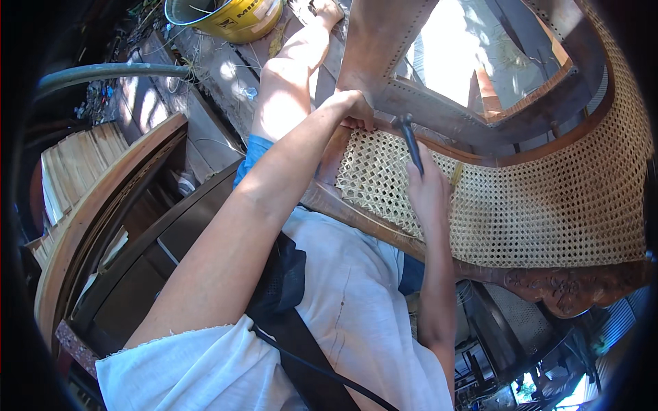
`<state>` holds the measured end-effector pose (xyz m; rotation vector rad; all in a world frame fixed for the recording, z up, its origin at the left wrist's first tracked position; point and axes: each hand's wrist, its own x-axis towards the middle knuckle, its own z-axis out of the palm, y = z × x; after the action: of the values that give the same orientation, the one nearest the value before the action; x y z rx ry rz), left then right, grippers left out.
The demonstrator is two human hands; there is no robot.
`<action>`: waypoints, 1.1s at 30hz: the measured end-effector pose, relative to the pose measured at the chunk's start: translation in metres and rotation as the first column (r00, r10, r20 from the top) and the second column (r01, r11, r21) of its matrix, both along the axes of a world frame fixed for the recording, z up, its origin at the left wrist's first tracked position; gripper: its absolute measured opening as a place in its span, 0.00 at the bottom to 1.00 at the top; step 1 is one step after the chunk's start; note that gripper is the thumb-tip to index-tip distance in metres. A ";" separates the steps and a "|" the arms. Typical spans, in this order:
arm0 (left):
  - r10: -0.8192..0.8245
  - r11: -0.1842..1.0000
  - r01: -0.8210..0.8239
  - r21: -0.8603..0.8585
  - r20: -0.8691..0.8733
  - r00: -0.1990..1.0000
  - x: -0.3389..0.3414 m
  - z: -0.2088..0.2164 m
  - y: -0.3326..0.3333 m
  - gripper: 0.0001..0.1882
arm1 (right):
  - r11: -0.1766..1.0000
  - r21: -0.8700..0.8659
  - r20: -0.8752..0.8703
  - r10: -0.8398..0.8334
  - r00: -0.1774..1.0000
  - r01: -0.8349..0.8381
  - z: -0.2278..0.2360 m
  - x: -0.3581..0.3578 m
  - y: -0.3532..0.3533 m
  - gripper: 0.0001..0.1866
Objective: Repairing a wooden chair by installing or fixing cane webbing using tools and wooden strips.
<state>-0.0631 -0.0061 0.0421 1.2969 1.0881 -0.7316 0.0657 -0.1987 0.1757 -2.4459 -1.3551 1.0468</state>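
Observation:
A wooden chair frame lies across my lap, its curved back covered with woven cane webbing point(507, 212). My left hand point(357, 109) is at the upper left corner of the cane, its fingers pinched down against the wooden rail point(343, 147). Whatever they pinch is too small to see. In my right hand point(430, 185) is a hammer point(409, 137), gripped by its dark handle over the cane. Its head is up near the frame's inner edge, a short way right of my left hand. The hammer head does not touch my fingers.
A carved wooden crest point(565, 288) edges the chair at the lower right. The seat frame point(373, 48), lined with small holes, rises beyond my hands. A yellow bucket point(247, 22) stands at the far left. Curved wooden pieces point(103, 198) and a dark cabinet point(147, 274) are at my left.

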 end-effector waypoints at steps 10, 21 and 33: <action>-0.098 0.992 0.095 -0.085 -0.032 0.995 0.006 -0.007 0.009 0.12 | 0.995 -0.071 0.059 0.073 0.996 -0.069 -0.041 -0.013 0.027 0.24; -0.046 0.999 0.044 -0.025 -0.090 0.995 0.003 0.009 0.004 0.11 | 0.984 -0.013 -0.058 -0.180 0.982 0.179 -0.036 0.006 0.033 0.24; -0.023 1.000 0.023 -0.015 -0.031 0.999 0.000 0.002 0.005 0.13 | 0.978 -0.202 -0.170 -0.089 0.981 0.053 -0.052 0.037 0.059 0.22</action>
<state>-0.0628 -0.0011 0.0440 1.2910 1.0925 -0.7781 0.1027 -0.1396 0.1241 -2.4420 -1.1498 1.4049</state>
